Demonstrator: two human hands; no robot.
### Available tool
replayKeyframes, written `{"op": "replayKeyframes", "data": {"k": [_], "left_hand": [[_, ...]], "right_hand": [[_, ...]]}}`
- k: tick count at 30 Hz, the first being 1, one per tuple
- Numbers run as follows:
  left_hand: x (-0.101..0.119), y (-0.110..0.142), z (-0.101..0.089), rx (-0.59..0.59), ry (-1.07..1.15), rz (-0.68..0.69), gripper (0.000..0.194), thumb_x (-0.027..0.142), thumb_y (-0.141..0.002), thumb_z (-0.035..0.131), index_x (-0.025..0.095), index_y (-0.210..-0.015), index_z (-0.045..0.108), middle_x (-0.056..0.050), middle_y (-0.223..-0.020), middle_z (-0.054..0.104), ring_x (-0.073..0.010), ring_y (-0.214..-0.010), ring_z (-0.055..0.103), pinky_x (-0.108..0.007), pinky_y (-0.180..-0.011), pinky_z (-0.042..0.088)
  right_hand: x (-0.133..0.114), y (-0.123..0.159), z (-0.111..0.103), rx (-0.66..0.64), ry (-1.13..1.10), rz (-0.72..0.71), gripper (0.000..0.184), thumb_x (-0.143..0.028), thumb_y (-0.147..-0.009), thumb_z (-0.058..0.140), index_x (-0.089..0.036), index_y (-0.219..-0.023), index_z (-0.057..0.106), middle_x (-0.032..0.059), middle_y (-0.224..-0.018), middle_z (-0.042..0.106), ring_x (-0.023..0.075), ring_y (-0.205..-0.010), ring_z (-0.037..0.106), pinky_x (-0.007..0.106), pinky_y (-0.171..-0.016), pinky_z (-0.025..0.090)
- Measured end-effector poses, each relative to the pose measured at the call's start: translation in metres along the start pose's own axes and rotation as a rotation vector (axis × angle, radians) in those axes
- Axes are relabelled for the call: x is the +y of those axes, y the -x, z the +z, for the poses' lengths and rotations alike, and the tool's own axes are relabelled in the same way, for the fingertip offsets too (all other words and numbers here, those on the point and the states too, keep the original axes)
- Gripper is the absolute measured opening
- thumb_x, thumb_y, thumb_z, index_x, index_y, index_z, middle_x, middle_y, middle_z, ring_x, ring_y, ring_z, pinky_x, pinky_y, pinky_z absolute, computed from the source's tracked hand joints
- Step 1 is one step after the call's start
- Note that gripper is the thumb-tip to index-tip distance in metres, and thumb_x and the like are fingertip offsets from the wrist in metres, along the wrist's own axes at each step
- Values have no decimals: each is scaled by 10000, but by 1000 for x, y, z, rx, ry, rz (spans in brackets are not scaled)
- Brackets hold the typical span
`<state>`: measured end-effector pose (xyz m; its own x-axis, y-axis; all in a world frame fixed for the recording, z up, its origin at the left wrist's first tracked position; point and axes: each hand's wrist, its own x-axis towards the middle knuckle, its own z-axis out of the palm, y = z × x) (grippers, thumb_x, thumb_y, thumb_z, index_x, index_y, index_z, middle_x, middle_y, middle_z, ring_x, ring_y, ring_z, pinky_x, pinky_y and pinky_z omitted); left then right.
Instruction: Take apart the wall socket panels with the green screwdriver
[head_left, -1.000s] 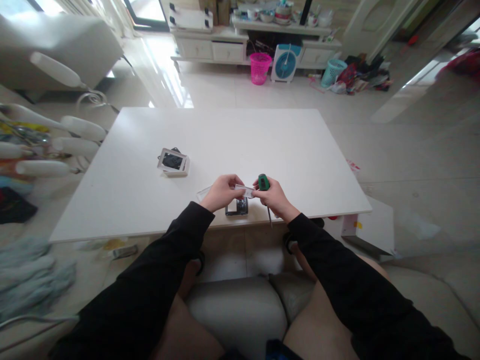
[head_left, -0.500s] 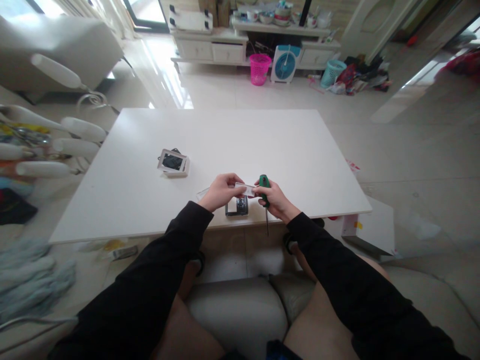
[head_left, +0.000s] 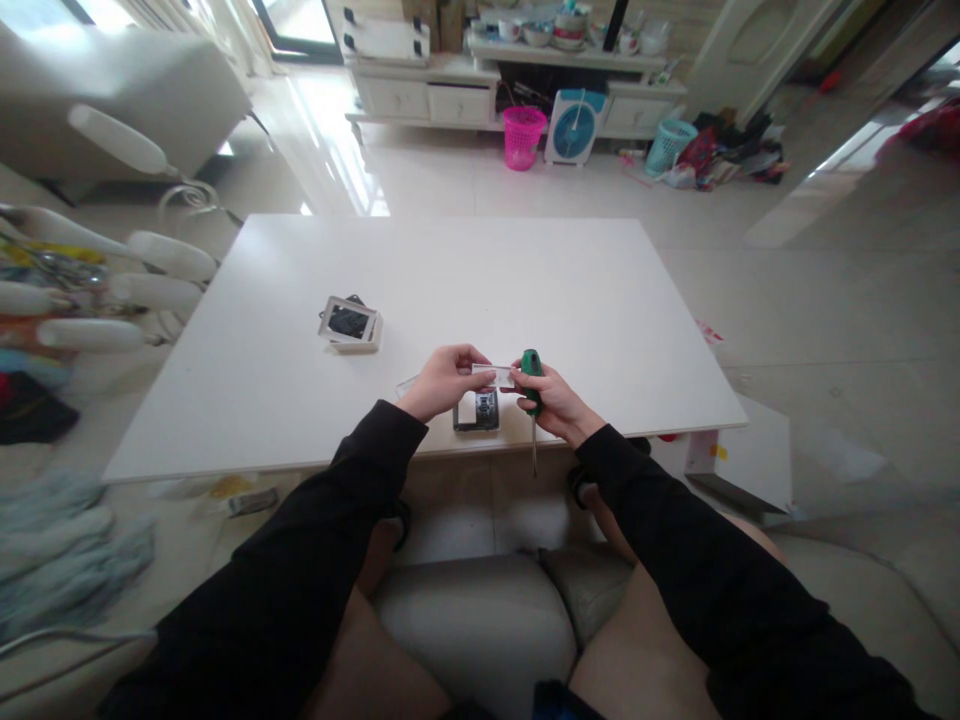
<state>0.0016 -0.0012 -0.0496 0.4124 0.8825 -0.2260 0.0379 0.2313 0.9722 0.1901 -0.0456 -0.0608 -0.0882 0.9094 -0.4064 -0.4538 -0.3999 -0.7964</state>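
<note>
White piece [head_left: 501, 377], small and flat: up between my 2 hands, above the near edge of the white desk [head_left: 450, 280], right of its middle. Left hand [head_left: 444, 382] narrow, thumb and fingers pinching the left end. Right hand [head_left: 556, 402] holding 2 things: fingertips at the right end of the piece, and a green-handled screwdriver [head_left: 532, 370] in its grip, handle up, thin shaft pointing down past the desk edge.

Just below the piece, a dark-framed part [head_left: 487, 412] with a pale area on its left side, lying on the desk close to the near edge. A clear part [head_left: 406, 386] shows beside my left hand, mostly hidden by it; shape hard to tell.

Well apart, on the left half of the desk: a pale box [head_left: 356, 347], with a light frame around a dark panel [head_left: 348, 322] resting tilted on top.

Beyond the desk, on the floor by a white cabinet [head_left: 459, 105]: 1 pink basket [head_left: 523, 140], 1 blue-and-white fan [head_left: 574, 127], 1 light blue basket [head_left: 669, 147] beside a heap of mixed items [head_left: 731, 155].
</note>
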Motion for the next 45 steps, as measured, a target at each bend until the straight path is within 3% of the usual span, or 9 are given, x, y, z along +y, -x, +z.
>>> {"op": "replayKeyframes", "data": {"k": [7, 12, 17, 23, 28, 33, 38, 42, 45], "left_hand": [[1, 1, 2, -2, 10, 14, 279, 220, -736, 894, 123, -835, 651, -25, -736, 711, -153, -699, 724, -326, -735, 610], [-1, -1, 0, -17, -63, 17, 314, 301, -749, 876, 133, -901, 659, -36, -743, 700, -180, -735, 715, -360, -760, 604], [-7, -2, -18, -3, -563, 113, 475, 405, -699, 897, 169, -1056, 691, -99, -1008, 725, -239, -906, 692, -382, -836, 562], [-24, 5, -28, -237, -1190, 57, 573, 363, -694, 885, 168, -1196, 690, -125, -1169, 659, -317, -1099, 647, -415, -994, 514], [-31, 7, -22, -258, -1294, 54, 535, 344, -740, 856, 222, -1230, 679, -101, -1217, 630, -303, -1108, 642, -376, -982, 508], [-33, 5, -21, -240, -1273, 66, 518, 287, -742, 864, 215, -1220, 678, -88, -1190, 633, -273, -1079, 659, -339, -950, 511], [-34, 5, -19, -220, -1294, 81, 481, 269, -728, 880, 186, -1168, 705, -86, -1144, 671, -281, -1073, 670, -344, -937, 513], [-35, 6, -11, -195, -1297, 97, 341, 275, -743, 874, 170, -1034, 730, -89, -1088, 681, -269, -989, 686, -345, -872, 518], [-36, 6, -3, -172, -1294, 127, 269, 283, -763, 864, 159, -959, 728, -91, -1038, 673, -266, -946, 685, -350, -835, 518]], "right_hand": [[0, 1, 0, -12, 16, -20, 500, -348, -561, 955, -199, -880, 600, -77, -685, 494, 71, -592, 436, 138, -400, 223], [4, -5, -2, 102, 130, -70, 478, -318, -598, 897, -195, -972, 626, -25, -762, 618, 152, -655, 661, 159, -389, 247], [7, -18, -18, 434, 257, -148, 339, -205, -694, 800, -187, -969, 603, 36, -843, 708, 189, -680, 748, 160, -377, 261], [16, -31, -54, 649, 479, -160, 185, -149, -730, 710, -188, -872, 598, 4, -751, 668, 169, -631, 719, 171, -386, 302], [31, -38, -77, 678, 580, -139, 148, -185, -711, 723, -194, -804, 609, -1, -694, 657, 140, -544, 616, 199, -402, 330], [37, -42, -82, 719, 608, -138, 138, -194, -688, 725, -202, -740, 597, -30, -609, 585, 123, -518, 522, 213, -428, 345], [22, -36, -64, 731, 557, -216, 123, -314, -783, 653, -219, -778, 575, -40, -651, 539, 127, -567, 514, 210, -437, 383], [-5, -28, -41, 569, 279, -459, 258, -438, -800, 697, -217, -893, 601, -14, -847, 618, 142, -755, 642, 214, -549, 523], [-22, -21, -25, 458, 295, -588, 371, -537, -809, 754, -208, -927, 629, -16, -847, 621, 137, -769, 664, 254, -662, 589]]}}
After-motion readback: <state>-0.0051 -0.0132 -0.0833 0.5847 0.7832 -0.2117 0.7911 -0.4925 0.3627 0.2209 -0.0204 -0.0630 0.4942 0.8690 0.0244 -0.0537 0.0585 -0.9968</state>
